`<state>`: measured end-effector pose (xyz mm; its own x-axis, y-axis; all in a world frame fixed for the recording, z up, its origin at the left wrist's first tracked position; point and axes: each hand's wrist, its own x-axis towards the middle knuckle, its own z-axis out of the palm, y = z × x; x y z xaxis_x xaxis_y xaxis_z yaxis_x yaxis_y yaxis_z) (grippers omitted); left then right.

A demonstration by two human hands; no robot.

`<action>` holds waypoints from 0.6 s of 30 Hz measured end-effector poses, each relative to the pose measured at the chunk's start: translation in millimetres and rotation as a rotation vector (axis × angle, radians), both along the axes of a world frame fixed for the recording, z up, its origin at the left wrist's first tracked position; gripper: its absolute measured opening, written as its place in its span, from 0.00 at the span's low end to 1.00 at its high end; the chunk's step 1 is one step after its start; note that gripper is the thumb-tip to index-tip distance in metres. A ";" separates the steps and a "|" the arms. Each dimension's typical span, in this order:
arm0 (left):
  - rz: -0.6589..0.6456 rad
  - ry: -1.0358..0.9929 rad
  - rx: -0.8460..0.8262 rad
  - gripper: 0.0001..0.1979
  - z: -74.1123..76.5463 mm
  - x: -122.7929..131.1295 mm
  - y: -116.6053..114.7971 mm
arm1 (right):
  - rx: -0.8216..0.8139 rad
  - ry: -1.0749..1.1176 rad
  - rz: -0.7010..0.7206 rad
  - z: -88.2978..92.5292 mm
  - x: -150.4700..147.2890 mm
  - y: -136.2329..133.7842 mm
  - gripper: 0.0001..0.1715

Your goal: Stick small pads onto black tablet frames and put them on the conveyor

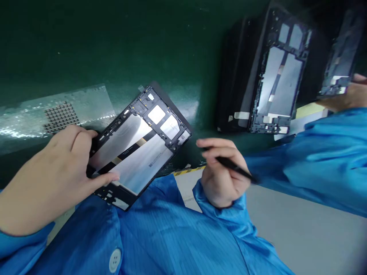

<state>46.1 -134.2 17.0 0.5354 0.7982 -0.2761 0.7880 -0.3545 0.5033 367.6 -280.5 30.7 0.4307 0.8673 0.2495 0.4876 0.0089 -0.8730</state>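
Note:
My left hand (67,168) grips a phone frame (160,160) by its lower left side, thumb on the silvery inner face and fingers at the outer edge. The frame is tilted over the table's front edge, with two white patches near its top and a dark ribbon running down the middle. My right hand (223,172) is closed around a slim black pen-like tool (233,166), apart from the frame on its right. The tool's tip is blurred. Left of the frame lies a clear sheet (94,100) with rows of small grey pieces (61,117).
At the right, another phone frame (282,82) lies on a stack of dark frames on the green table (129,42). A co-worker's hand (349,93) in a blue sleeve holds a further frame (340,57). Yellow-black tape (189,170) marks the table edge.

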 end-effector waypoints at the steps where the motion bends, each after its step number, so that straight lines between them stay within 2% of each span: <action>1: -0.098 0.004 0.048 0.56 -1.4 0.4 -3.6 | -0.048 0.029 0.001 1.7 -4.3 -9.2 0.13; 2: -0.154 -0.015 0.092 0.54 -2.3 2.4 -8.9 | -0.168 0.060 0.063 3.0 -11.0 -20.4 0.13; 4: -0.124 -0.130 0.102 0.49 -1.3 10.8 -23.1 | -0.509 0.163 0.271 3.9 -31.7 -46.1 0.05; 5: -0.095 -0.192 0.092 0.46 1.0 16.1 -30.3 | -0.643 0.244 0.337 3.6 -44.0 -58.4 0.09; 6: -0.048 -0.271 0.050 0.41 4.5 21.3 -36.2 | -0.691 0.338 0.323 2.8 -55.9 -68.6 0.17; 8: 0.006 -0.393 0.024 0.35 14.0 28.5 -39.5 | -0.584 0.518 0.122 1.1 -72.6 -75.8 0.26; 10: 0.070 -0.575 -0.007 0.28 22.8 28.8 -27.3 | -0.395 0.634 -0.091 1.4 -75.0 -56.0 0.24; 11: 0.118 -0.671 0.011 0.24 25.3 26.0 -15.4 | -0.320 0.670 -0.145 2.9 -72.3 -33.8 0.23; 13: 0.269 -0.830 0.160 0.20 24.5 15.6 15.8 | -0.220 0.706 -0.123 8.4 -67.7 33.8 0.24; 16: 0.573 -1.019 0.493 0.15 9.0 -4.5 61.8 | -0.146 0.718 -0.046 18.5 -88.4 170.5 0.30; 18: 0.663 -1.082 0.619 0.13 -5.3 -14.8 79.1 | -0.146 0.722 0.032 22.2 -123.5 261.5 0.29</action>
